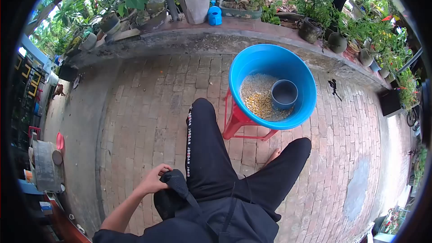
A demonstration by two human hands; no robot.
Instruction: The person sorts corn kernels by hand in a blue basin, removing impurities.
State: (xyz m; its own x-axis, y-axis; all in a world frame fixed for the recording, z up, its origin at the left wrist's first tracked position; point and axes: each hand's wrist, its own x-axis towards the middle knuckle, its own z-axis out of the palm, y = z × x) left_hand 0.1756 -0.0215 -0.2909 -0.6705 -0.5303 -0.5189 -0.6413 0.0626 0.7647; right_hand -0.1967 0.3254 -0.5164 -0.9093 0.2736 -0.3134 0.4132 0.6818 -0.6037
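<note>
My left hand is closed around the upper end of a black padded piece with a mesh-like surface, beside my left thigh. A black strap runs from that piece across my lap. What the piece belongs to I cannot make out. My right hand is out of sight. In front of my knees a large blue basin rests on a red plastic stool. Pale grain and yellow corn kernels lie in the basin, with a smaller round bowl sitting among them at the right.
Brick paving surrounds the stool. Beyond it a low ledge carries potted plants, a grey pot and a small blue watering can. A dark object lies on the bricks right of the basin.
</note>
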